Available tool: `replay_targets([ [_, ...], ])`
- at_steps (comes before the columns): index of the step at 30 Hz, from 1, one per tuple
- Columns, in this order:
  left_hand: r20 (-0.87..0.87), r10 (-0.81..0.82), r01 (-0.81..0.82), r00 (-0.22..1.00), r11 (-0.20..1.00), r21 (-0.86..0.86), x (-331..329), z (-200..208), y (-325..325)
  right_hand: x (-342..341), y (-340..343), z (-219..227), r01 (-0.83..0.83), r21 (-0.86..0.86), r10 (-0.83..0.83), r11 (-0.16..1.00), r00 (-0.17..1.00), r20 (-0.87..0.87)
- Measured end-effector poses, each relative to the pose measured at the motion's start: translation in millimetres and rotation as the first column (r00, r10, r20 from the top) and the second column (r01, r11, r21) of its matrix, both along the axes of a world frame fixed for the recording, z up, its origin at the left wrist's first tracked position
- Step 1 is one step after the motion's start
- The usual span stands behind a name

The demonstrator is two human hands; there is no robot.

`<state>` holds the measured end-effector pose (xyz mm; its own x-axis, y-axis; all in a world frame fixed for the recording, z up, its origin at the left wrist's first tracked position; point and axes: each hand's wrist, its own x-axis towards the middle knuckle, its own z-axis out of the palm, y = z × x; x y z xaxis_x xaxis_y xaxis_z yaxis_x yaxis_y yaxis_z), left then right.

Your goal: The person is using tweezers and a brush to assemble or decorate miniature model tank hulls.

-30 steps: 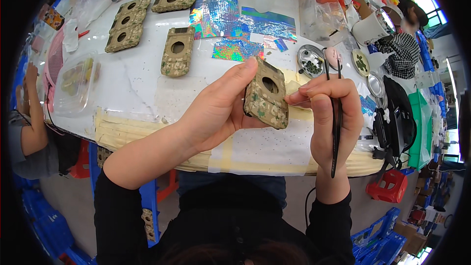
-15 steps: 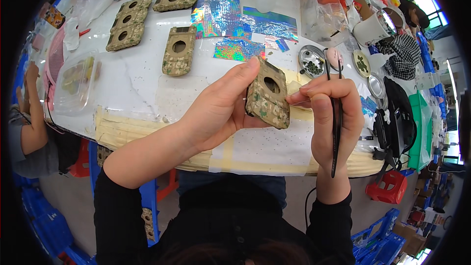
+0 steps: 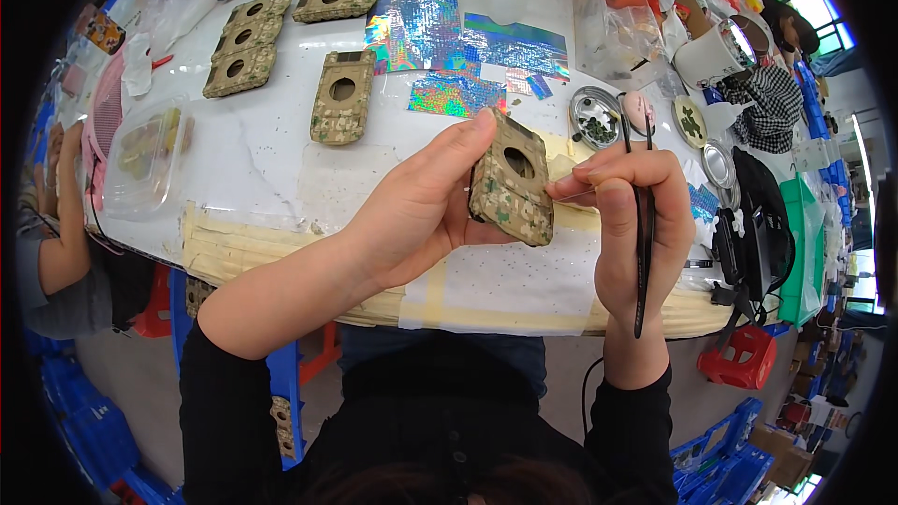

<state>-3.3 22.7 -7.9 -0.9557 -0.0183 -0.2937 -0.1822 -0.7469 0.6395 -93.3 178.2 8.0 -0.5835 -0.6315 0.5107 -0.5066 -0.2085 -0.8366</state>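
Note:
My left hand (image 3: 421,192) grips a camouflage-patterned model tank hull (image 3: 524,194), tilted, its round hole facing up. In my right hand (image 3: 631,215) black tweezers (image 3: 643,262) rest between the fingers, tips pointing away from me. The thumb and index finger of that hand pinch together at the hull's right edge; something thin and pale shows there, too fine to name. Another camouflage hull (image 3: 341,98) lies on the table beyond my left hand, with more hulls (image 3: 245,42) joined in a row further left.
Shiny holographic sheets (image 3: 412,30) lie mid-table. To the right are a round tin with small dark green pieces (image 3: 596,122), a pink oval object (image 3: 637,109) and a camouflage-spotted disc (image 3: 690,122). A clear plastic box (image 3: 145,159) stands left, near another person's arm (image 3: 70,224).
Almost nothing differs. The tweezers' lower end has shifted very slightly, and the other person's hand at the far left has moved a little.

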Motion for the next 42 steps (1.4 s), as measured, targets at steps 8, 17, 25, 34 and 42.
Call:
replay_targets([
  [8, 0.024, 0.010, -0.010, 1.000, 1.000, 0.011, -0.5, 2.1, -0.1, 0.1, 5.6, 0.6, 0.106, -0.095, -0.090, 0.990, 0.982, 0.164],
  [17, 0.005, 0.009, -0.009, 1.000, 1.000, 0.003, -0.6, 0.9, 0.5, -19.0, 28.5, -10.9, 0.570, 0.093, -0.430, 0.816, 0.707, -0.562],
  [25, -0.005, 0.010, -0.010, 1.000, 1.000, 0.021, -2.4, -2.3, -1.1, -23.6, 23.8, -15.6, 0.558, 0.152, -0.323, 0.816, 0.658, -0.680],
  [34, -0.038, -0.008, 0.011, 0.999, 0.998, 0.060, -2.1, -6.7, -3.1, -25.6, 31.5, -19.2, 0.595, 0.091, -0.437, 0.799, 0.677, -0.592],
  [42, -0.262, 0.131, -0.137, 0.956, 0.991, -0.003, 5.7, 4.2, -49.7, -27.2, 34.9, -25.5, 0.615, 0.060, -0.521, 0.786, 0.712, -0.471],
])
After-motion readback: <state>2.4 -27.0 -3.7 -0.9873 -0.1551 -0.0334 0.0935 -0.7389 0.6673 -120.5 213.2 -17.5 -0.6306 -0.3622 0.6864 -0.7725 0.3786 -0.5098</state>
